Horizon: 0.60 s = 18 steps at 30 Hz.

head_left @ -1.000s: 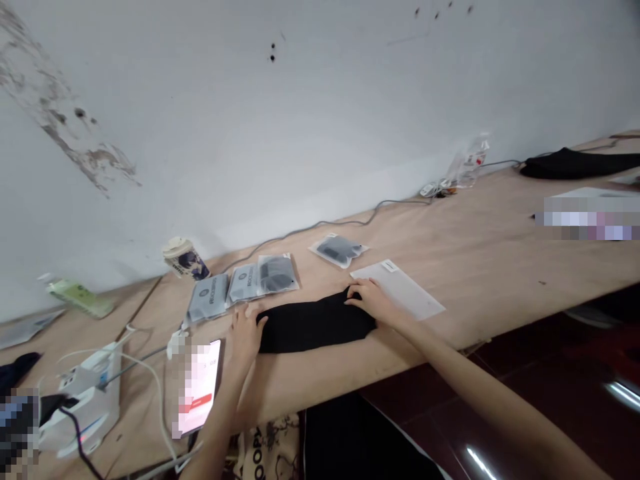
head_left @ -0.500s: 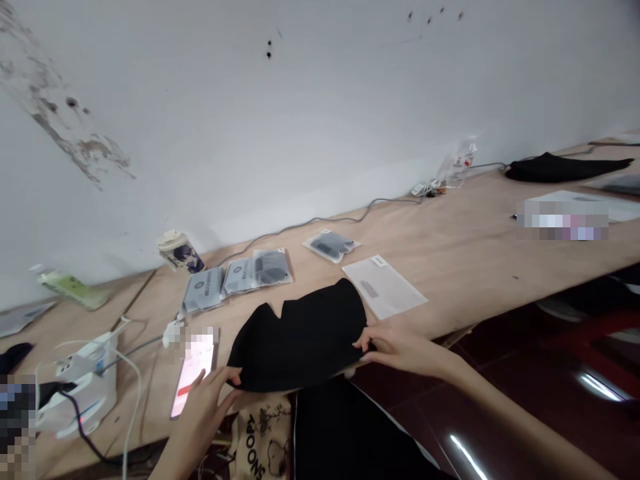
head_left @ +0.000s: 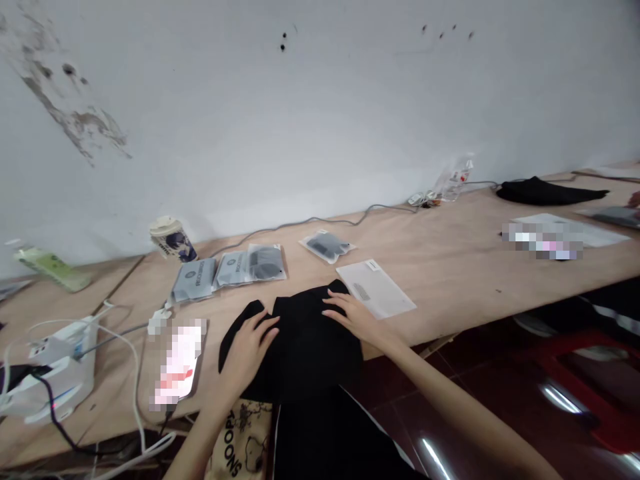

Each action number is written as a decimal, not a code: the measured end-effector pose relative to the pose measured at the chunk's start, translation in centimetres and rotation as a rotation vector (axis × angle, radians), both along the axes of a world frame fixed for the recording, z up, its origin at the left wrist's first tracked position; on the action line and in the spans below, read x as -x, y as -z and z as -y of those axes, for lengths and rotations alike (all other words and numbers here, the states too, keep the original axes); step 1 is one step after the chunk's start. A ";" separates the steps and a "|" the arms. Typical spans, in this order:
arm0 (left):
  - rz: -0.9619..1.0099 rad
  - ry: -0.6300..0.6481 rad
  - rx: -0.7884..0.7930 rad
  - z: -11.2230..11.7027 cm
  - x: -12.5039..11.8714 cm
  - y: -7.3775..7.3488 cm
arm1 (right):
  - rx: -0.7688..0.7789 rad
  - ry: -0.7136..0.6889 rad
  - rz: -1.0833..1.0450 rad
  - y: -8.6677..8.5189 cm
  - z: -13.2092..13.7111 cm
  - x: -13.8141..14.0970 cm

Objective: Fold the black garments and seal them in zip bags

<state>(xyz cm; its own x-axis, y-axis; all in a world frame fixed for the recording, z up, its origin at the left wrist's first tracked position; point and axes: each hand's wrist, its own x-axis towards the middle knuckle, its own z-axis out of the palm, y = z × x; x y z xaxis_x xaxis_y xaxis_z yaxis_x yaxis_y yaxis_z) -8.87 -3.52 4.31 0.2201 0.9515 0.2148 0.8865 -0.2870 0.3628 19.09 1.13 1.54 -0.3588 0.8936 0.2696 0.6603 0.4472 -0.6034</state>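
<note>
A piece of black cloth (head_left: pixel 305 347) with a notch in its far edge lies at the table's front edge, its near part reaching over the edge. My left hand (head_left: pixel 250 343) rests on its left part, fingers stretched out and apart. On its right part lies my right hand (head_left: pixel 353 313), palm down with the fingers spread. Just beyond the right hand is a flat white plastic bag (head_left: pixel 383 293) with a small label. Several packed grey bags (head_left: pixel 195 279) sit in a row behind the cloth, and another clear bag with dark contents (head_left: pixel 327 245) lies farther back.
A lit phone (head_left: pixel 180 360) lies left of the cloth, beside a white power strip (head_left: pixel 65 367) with cables. A paper cup (head_left: pixel 173 239) and a green bottle (head_left: pixel 53 268) stand or lean near the wall. Another black cloth (head_left: pixel 550 192) lies far right. Below is a red stool (head_left: pixel 590 380).
Both hands have moved from the cloth's near corners, where the fingers pinched it, farther onto its top and now lie spread. The view has shifted slightly.
</note>
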 end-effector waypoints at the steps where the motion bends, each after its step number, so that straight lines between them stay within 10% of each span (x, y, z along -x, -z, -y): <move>1: -0.043 0.047 0.043 -0.7 -0.8 0.6 | -0.015 -0.014 0.100 0.6 -1.2 0.9; 12: -0.306 -0.082 0.017 -3.5 -2.0 4.4 | -0.069 -0.069 0.429 2.5 -6.9 4.6; 18: -0.282 0.004 -0.076 -4.4 -2.9 3.7 | -0.153 -0.039 0.385 1.8 -3.6 4.8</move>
<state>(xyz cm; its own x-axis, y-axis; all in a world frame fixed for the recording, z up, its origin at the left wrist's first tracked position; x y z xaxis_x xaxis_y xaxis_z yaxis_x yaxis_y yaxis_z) -5.99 0.91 0.63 0.2853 0.9340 0.2150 0.9481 -0.3079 0.0798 14.33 4.77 -0.24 -0.4920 0.8374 0.2380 0.8056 0.5416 -0.2403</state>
